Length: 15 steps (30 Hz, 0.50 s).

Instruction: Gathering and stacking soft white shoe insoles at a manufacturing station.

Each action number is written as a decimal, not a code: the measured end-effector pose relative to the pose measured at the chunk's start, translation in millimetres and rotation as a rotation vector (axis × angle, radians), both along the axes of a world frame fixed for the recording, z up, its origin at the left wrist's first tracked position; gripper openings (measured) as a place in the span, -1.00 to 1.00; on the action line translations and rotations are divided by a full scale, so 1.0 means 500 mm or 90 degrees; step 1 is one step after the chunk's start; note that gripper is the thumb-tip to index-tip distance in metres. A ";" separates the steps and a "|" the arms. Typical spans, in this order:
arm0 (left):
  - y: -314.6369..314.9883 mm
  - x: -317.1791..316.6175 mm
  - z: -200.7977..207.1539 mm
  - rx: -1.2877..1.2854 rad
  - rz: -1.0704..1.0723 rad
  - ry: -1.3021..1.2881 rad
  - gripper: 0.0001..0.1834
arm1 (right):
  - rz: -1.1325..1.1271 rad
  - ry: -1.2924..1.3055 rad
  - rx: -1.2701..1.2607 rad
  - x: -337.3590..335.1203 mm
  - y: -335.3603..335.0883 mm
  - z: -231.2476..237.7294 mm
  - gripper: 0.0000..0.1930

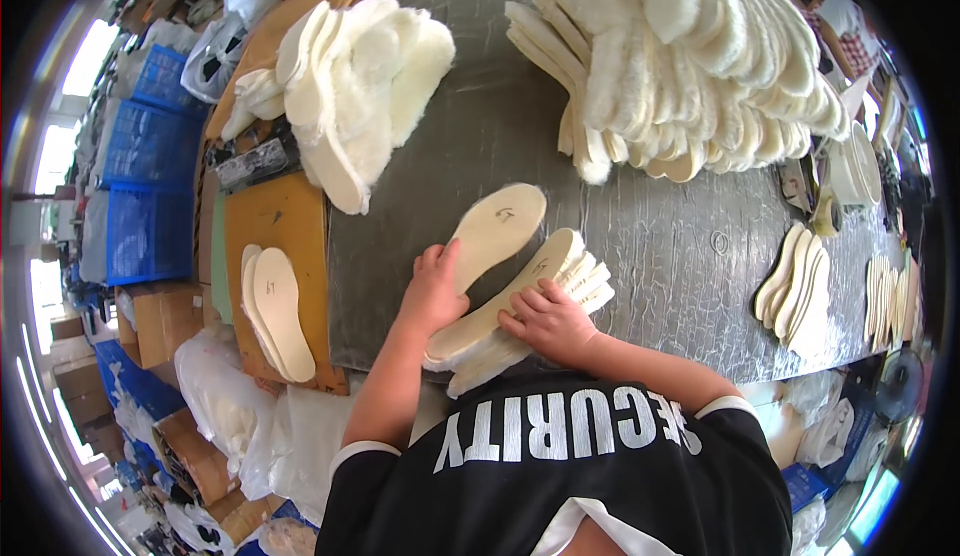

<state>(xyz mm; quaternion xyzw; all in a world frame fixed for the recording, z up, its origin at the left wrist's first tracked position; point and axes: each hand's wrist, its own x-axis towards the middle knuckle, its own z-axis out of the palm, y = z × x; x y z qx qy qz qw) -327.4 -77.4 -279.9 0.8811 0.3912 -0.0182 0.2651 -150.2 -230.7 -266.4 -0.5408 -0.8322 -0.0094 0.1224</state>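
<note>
My left hand point(434, 288) grips the middle of a cream insole point(508, 218) by its edge. The insole lies hard side up, with a handwritten mark near its broad end. Beside it, a small stack of fleecy insoles point(550, 256) sits close to my body at the table's near edge, its layered ends fanned to the right. My right hand point(552, 322) rests over that stack, fingers curled on the top insole. The undersides of both hands are hidden.
A large pile of fleecy insoles point(700, 66) fills the far right, a smaller pile point(365, 86) the far left. Two insoles point(275, 311) lie on an orange-brown board point(285, 221) at left. More insoles point(795, 286) lie at right, near a white container point(855, 166). Blue crates point(152, 226) stand left.
</note>
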 end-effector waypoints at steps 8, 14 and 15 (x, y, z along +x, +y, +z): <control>0.060 -0.064 0.006 -0.773 0.050 -0.210 -0.29 | -0.021 -0.006 0.015 0.004 0.001 0.005 -0.61; 0.054 -0.059 -0.008 -0.550 -0.219 -0.120 -0.37 | -0.026 -0.037 0.047 0.002 0.000 -0.014 -0.64; 0.053 -0.055 -0.005 -0.550 -0.221 -0.120 -0.37 | -0.030 -0.045 0.049 0.001 0.005 -0.013 -0.65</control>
